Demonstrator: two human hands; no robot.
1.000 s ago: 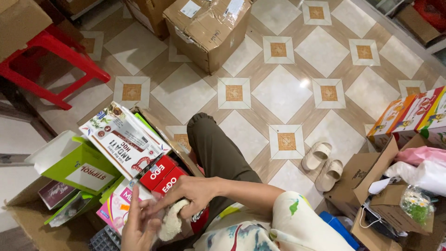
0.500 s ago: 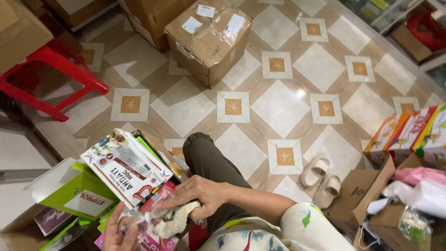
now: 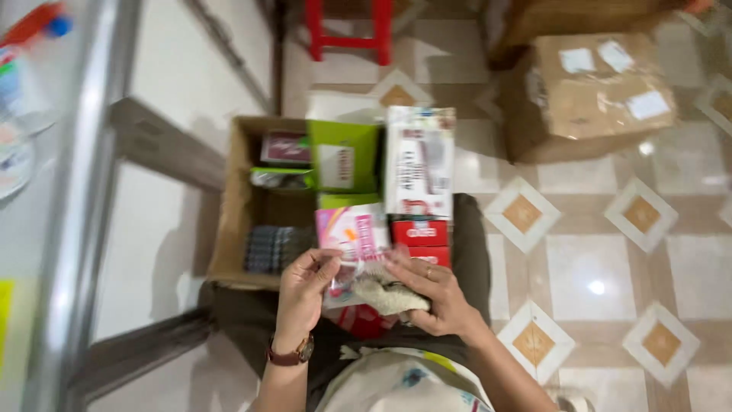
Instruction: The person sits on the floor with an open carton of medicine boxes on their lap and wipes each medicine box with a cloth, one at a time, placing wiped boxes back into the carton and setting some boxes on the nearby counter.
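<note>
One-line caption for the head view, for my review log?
Both hands, left hand and right hand, hold a clear plastic packet over the lap beside an open cardboard box of goods.

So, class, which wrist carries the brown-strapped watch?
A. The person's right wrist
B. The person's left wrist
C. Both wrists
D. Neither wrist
B: the watch sits on the wrist of the left hand, which pinches the clear plastic packet; the right hand shows a ring but a bare wrist.

Taped cardboard box (image 3: 591,91), red stool (image 3: 349,30)
</note>
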